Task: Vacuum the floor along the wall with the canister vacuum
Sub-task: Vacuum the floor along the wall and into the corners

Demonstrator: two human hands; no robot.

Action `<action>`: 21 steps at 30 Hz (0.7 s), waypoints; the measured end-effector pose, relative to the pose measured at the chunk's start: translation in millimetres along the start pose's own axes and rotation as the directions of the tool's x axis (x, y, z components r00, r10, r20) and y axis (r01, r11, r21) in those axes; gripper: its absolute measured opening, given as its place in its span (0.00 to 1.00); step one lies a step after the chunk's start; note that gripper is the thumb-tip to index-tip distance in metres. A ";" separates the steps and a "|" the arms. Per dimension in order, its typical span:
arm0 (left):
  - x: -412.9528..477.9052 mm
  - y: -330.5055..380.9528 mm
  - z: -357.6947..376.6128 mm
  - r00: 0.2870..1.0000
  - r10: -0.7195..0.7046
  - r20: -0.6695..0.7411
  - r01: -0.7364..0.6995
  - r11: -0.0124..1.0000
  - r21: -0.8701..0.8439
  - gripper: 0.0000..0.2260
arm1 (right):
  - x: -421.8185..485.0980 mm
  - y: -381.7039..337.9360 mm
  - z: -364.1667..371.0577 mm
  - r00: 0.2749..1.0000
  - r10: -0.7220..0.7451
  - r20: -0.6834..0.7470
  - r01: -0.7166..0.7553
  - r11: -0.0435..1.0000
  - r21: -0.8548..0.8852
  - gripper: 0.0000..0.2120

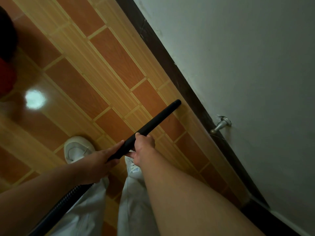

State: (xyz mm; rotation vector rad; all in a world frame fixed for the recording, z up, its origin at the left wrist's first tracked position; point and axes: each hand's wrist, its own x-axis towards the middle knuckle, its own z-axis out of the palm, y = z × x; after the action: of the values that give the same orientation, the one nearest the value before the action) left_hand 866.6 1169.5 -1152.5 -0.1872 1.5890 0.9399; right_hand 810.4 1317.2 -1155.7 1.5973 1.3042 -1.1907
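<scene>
Nearest, over pale trousers (133, 201), a ribbed hose (73, 193) runs up into the left hand (100, 162), which holds the rear of the black tube (153, 123) with its forefinger laid straight along it, while just ahead the right hand (143, 147) grips the same tube, fingers curled over the top and thumb underneath. Below the hands are two white shoes (76, 149) on the orange tiled floor (102, 74). The tube slants forward to put its open tip on the floor just beside the dark baseboard (163, 55) of the white wall (238, 57), near a metal door stop (220, 124), and the blurred red and black shape (6, 77) at the far left edge may be the canister.
</scene>
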 end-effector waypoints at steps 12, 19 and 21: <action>5.4 39.4 19.1 0.997 0.056 0.054 -0.061 0.994 0.086 0.30 | 14.0 3.2 -48.1 1.000 0.029 0.001 -0.029 0.997 0.069 0.17; 20.8 51.9 31.5 0.993 0.052 0.109 -0.068 0.987 0.146 0.30 | 22.0 6.9 -72.1 0.999 0.032 -0.022 -0.028 0.989 0.145 0.20; 25.1 55.8 34.9 0.987 0.064 0.146 -0.091 0.979 0.184 0.30 | 24.5 7.7 -80.7 0.999 0.041 -0.027 -0.036 0.985 0.170 0.21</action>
State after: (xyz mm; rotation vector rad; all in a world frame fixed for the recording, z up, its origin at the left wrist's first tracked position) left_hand 853.0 1238.4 -1147.5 0.0738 1.5548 0.8361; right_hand 835.4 1398.0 -1155.5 1.7602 1.2122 -1.2873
